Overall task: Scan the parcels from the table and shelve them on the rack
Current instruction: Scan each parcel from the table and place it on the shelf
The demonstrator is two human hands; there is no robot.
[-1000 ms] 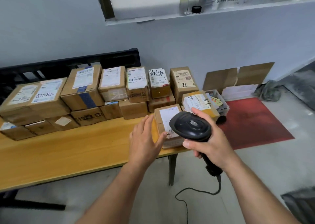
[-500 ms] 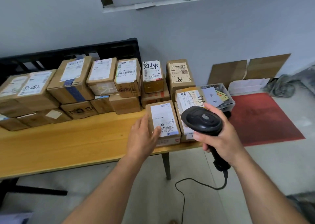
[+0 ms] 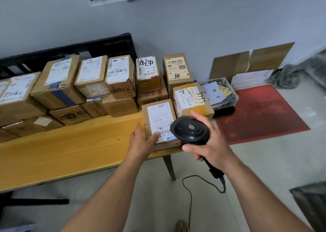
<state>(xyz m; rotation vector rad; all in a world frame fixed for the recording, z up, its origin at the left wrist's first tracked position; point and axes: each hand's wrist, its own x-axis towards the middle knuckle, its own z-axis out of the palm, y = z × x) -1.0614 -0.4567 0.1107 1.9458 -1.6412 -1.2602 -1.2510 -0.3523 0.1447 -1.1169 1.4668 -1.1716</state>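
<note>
A small cardboard parcel (image 3: 159,116) with a white barcode label lies at the front right corner of the wooden table (image 3: 70,152). My left hand (image 3: 142,140) rests against its left side, thumb lying on the label. My right hand (image 3: 210,143) grips a black handheld barcode scanner (image 3: 189,130), whose head hovers over the parcel's near right corner. Its cable (image 3: 190,193) trails to the floor. Several more labelled parcels (image 3: 120,76) are stacked in rows along the table's back edge.
A second parcel (image 3: 192,99) marked in orange sits just right of the first. A grey crate (image 3: 227,97) with papers stands beyond the table's end, beside a red floor mat (image 3: 264,111). Flattened cardboard (image 3: 250,60) leans on the wall. A black bench back (image 3: 70,49) runs behind the parcels.
My left hand has moved in onto the parcel's left side and label. The scanner has come down over the parcel's near right corner. The view has shifted a little.
</note>
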